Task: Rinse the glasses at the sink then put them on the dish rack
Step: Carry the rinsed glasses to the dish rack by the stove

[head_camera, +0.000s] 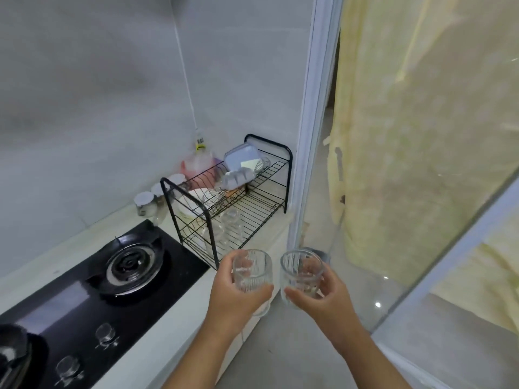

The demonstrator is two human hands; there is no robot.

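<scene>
My left hand (pixel 234 297) grips a ribbed clear glass (pixel 252 272), held upright. My right hand (pixel 320 299) grips a second ribbed clear glass (pixel 300 272), tilted slightly toward me. Both glasses hang side by side in the air, just in front of the near end of a black wire dish rack (pixel 247 203) on the white counter. Several clear glasses (pixel 230 226) stand on the rack's lower tier. No sink is in view.
The rack also holds white plates (pixel 191 206), a whisk and plastic containers (pixel 243 158). A black gas hob (pixel 112 273) lies left on the counter, jars (pixel 146 203) behind it. A glass door and yellow curtain (pixel 421 136) stand at right, grey floor below.
</scene>
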